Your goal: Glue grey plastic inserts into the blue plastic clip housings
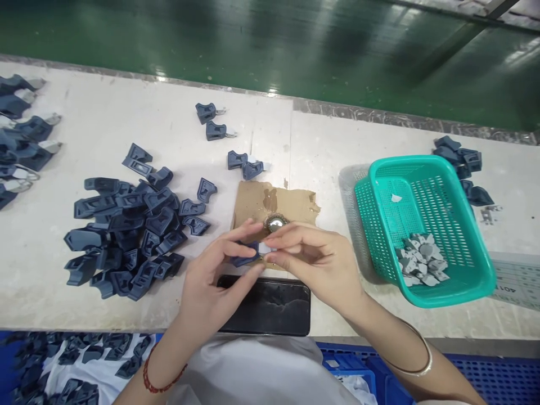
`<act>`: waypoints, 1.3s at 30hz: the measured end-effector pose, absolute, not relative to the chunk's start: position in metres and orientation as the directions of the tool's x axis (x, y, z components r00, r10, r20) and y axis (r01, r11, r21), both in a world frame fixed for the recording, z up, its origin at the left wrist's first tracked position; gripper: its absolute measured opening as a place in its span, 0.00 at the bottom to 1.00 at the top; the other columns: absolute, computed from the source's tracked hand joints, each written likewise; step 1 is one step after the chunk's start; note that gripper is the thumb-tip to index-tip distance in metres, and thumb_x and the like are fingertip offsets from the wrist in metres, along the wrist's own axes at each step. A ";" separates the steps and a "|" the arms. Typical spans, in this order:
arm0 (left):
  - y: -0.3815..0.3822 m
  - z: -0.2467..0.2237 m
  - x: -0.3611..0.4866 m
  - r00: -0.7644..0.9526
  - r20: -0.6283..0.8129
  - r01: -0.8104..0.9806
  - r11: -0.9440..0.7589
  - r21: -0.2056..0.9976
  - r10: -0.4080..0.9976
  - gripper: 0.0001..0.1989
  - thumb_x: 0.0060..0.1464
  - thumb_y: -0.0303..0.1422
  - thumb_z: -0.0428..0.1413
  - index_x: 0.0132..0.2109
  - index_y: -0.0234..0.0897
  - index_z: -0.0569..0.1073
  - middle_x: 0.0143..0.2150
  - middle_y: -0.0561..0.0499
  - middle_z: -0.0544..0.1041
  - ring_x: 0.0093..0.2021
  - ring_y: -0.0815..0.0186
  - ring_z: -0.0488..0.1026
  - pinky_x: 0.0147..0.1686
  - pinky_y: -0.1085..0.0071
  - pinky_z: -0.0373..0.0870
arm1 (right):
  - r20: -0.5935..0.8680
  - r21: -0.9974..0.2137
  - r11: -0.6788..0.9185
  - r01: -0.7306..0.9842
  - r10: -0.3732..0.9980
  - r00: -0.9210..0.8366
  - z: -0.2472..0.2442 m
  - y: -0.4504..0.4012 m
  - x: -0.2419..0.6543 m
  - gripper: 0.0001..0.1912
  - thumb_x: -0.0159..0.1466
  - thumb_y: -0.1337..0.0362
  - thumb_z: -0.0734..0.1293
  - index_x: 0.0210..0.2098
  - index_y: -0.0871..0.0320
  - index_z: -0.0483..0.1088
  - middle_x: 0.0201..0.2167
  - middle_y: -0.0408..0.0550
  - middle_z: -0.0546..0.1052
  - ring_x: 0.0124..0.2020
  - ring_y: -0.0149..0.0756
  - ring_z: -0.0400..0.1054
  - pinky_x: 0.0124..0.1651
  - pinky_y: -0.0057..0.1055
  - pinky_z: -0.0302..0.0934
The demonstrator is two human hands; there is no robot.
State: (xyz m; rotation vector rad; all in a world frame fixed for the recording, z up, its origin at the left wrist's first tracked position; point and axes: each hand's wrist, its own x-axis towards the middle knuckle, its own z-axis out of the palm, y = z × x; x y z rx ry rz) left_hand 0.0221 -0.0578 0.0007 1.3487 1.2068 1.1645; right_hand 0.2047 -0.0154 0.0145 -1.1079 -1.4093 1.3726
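Observation:
Above the front of a piece of brown cardboard (248,208), my two hands meet. My left hand (215,275) is closed around a dark blue plastic part (244,256), thumb below and fingers above. Between the fingertips of my right hand (320,259) is a small light grey piece (265,247), set against the right end of the blue part. Fingers cover much of both, so I cannot tell how far one sits in the other. Just behind the hands, a small round metal-rimmed dish (276,223) rests on the cardboard.
Loose blue parts (126,225) lie heaped on the left. Blue parts with pale pieces (216,131) stand behind the cardboard and at far left. On the right, a green basket (375,225) contains several grey pieces (424,259). A black phone (270,309) lies near the table's front edge.

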 end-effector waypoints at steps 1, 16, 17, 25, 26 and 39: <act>-0.057 0.005 0.020 0.090 0.024 0.132 -0.036 0.991 0.996 0.14 0.61 0.25 0.62 0.51 0.45 0.76 0.63 0.50 0.78 0.67 0.59 0.73 0.64 0.64 0.73 | 0.013 -0.999 0.020 0.027 0.969 -0.246 0.015 -0.015 0.206 0.08 0.58 0.74 0.77 0.31 0.53 0.81 0.34 0.45 0.85 0.38 0.35 0.81 0.39 0.27 0.77; -0.052 0.018 0.007 0.318 0.100 0.541 -0.267 0.798 0.943 0.08 0.67 0.29 0.57 0.52 0.39 0.72 0.45 0.52 0.82 0.42 0.71 0.80 0.38 0.83 0.75 | 0.226 -0.911 0.349 0.218 0.867 -0.443 0.018 -0.014 0.220 0.05 0.67 0.72 0.72 0.40 0.56 0.78 0.37 0.47 0.83 0.38 0.34 0.79 0.41 0.28 0.74; -0.052 0.018 0.007 0.319 0.094 0.537 -0.262 0.802 0.943 0.09 0.67 0.29 0.57 0.53 0.39 0.72 0.45 0.52 0.81 0.41 0.71 0.80 0.33 0.84 0.74 | 0.241 -0.903 0.369 0.219 0.858 -0.453 0.018 -0.014 0.221 0.05 0.67 0.73 0.71 0.40 0.57 0.78 0.37 0.48 0.83 0.38 0.34 0.79 0.41 0.29 0.74; -0.050 0.019 0.004 0.358 0.082 0.490 -0.263 0.831 0.930 0.11 0.66 0.29 0.58 0.54 0.44 0.72 0.46 0.53 0.82 0.41 0.68 0.81 0.38 0.79 0.77 | 0.262 -0.894 0.396 0.208 0.841 -0.474 0.029 -0.016 0.225 0.03 0.69 0.70 0.71 0.42 0.59 0.77 0.37 0.49 0.82 0.37 0.32 0.78 0.40 0.27 0.72; -0.049 0.021 0.005 0.371 0.070 0.486 -0.258 0.835 0.926 0.11 0.66 0.30 0.58 0.54 0.45 0.72 0.45 0.53 0.82 0.39 0.68 0.81 0.35 0.79 0.76 | 0.241 -0.898 0.381 0.219 0.844 -0.479 0.033 -0.017 0.226 0.03 0.69 0.70 0.71 0.42 0.58 0.77 0.37 0.48 0.82 0.38 0.32 0.78 0.41 0.27 0.72; 0.044 0.041 0.028 0.335 0.196 0.796 -0.389 0.465 0.921 0.13 0.67 0.35 0.53 0.53 0.36 0.77 0.54 0.41 0.80 0.56 0.47 0.74 0.55 0.53 0.73 | -0.183 -0.409 -0.004 0.912 0.980 -0.078 0.058 -0.023 0.369 0.17 0.68 0.49 0.66 0.43 0.54 0.81 0.45 0.54 0.83 0.46 0.55 0.76 0.45 0.50 0.71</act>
